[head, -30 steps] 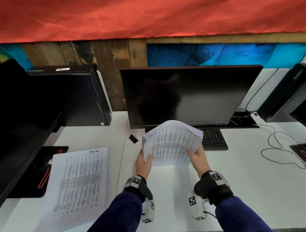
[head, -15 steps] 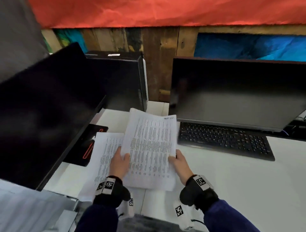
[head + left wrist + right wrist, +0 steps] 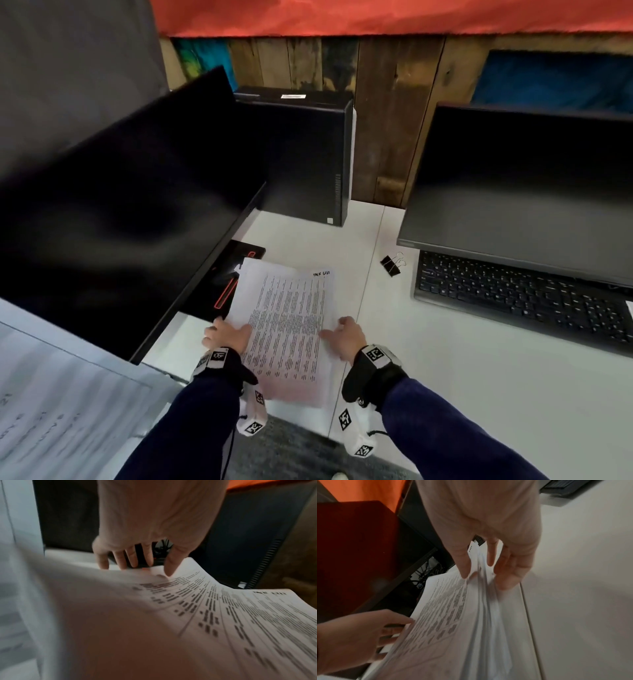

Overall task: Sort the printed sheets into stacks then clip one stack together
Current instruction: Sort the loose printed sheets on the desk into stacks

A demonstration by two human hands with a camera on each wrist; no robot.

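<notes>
- So, closest in, both hands were on the stack of printed sheets (image 3: 287,329), which sat on the white desk (image 3: 462,394) right at its near edge, long side running away from the person.
- Left hand (image 3: 227,337) was at the stack's left edge, thumb on top of the top page and fingers spread underneath along the edge, so it was holding that side.
- Right hand (image 3: 344,335) had the right edge, thumb (image 3: 462,561) on top and the other fingers under the pages; the right wrist view showed the sheet edges fanned out a bit between them.
- Top page was dense columns of print with a short handwritten note in its far right corner.
- Far left corner of the stack overlapped a black stand base with red trim (image 3: 236,281) under the left monitor (image 3: 120,205).
- Bit further back and to the right, a black binder clip (image 3: 391,264) lay loose on the desk, just beside the keyboard (image 3: 520,298).
- Behind those: a second monitor (image 3: 527,185) and a black PC tower (image 3: 301,154) against the wood wall.
</notes>
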